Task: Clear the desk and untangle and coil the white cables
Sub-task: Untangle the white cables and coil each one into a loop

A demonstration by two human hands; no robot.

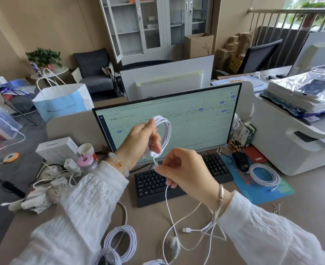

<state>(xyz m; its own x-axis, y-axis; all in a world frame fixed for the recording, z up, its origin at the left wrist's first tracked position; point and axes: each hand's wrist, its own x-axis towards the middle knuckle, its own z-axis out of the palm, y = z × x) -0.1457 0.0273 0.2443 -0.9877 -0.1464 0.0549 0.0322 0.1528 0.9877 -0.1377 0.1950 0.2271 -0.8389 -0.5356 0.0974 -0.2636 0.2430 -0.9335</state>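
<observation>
Progress: partway, by the look of it. Finished white coils: one on the blue mat (264,174), two at the near table (301,190) edge (120,239). Outstanding: loose cable tail (178,232) sprawled on the table with plug and switch; tangle of leads and adapters at left (52,180); cup, box, gloves not yet cleared.

Coil in progress (162,134): held upright before the monitor, left hand (140,144) fingers curled round its loops. Right hand (184,169) just below, fingers pinching the strand that leaves the coil's bottom.
</observation>
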